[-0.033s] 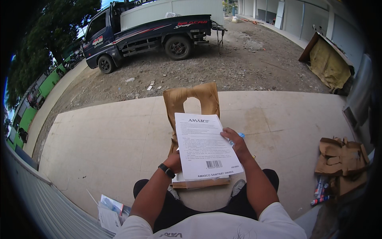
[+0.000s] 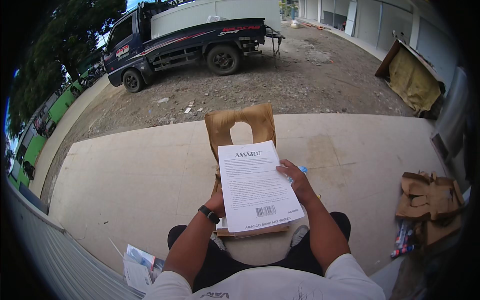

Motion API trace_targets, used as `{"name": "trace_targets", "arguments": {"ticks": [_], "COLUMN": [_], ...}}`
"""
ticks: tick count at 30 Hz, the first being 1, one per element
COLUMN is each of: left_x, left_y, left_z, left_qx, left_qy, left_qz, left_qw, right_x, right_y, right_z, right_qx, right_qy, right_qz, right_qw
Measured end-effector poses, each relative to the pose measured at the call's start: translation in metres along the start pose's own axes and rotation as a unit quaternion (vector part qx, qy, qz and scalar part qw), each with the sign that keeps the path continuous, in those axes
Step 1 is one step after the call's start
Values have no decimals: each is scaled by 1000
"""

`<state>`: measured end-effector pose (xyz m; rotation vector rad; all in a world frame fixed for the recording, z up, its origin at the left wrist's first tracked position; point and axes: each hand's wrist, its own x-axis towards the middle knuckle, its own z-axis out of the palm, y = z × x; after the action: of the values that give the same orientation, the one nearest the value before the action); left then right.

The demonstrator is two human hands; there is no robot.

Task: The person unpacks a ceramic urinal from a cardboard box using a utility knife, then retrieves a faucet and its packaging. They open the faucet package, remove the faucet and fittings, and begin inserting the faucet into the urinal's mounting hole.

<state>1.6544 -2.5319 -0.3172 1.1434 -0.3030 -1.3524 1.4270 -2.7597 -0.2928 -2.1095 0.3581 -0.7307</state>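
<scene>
A white printed sheet (image 2: 256, 187), portrait in format with small text lines and a barcode near its lower edge, is held above the lap, its long axis running away from the person and its heading at the far end. It is gripped at its left edge by the left hand (image 2: 217, 204) and at its right edge by the right hand (image 2: 296, 181), both closed on it. Directly behind it, a brown cardboard piece (image 2: 241, 122) with a rounded cut-out is seen on the concrete slab (image 2: 140, 170); farther off, a dark blue truck (image 2: 185, 47) is parked on gravel.

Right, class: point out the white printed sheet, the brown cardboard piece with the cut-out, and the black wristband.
white printed sheet (image 2: 257, 187), head view, middle of the page.
brown cardboard piece (image 2: 262, 122), head view, right side beside the cut-out.
black wristband (image 2: 209, 214), head view, band on left wrist.
</scene>
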Motion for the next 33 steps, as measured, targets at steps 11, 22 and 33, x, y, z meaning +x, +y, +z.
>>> {"name": "trace_targets", "arguments": {"ticks": [11, 22, 33], "left_x": [2, 2, 11], "left_y": [9, 4, 30], "left_z": [8, 14, -6], "left_qx": [8, 22, -75], "left_qy": [-53, -60, -29], "left_qz": [-3, -35, 71], "left_qw": [999, 997, 994], "right_x": [18, 14, 6], "right_y": [-18, -4, -14], "right_z": [-13, 3, 7], "right_qx": [-231, -14, -52], "right_qy": [-54, 22, -19], "right_qz": [48, 47, -146], "right_qw": [970, 999, 988]}}
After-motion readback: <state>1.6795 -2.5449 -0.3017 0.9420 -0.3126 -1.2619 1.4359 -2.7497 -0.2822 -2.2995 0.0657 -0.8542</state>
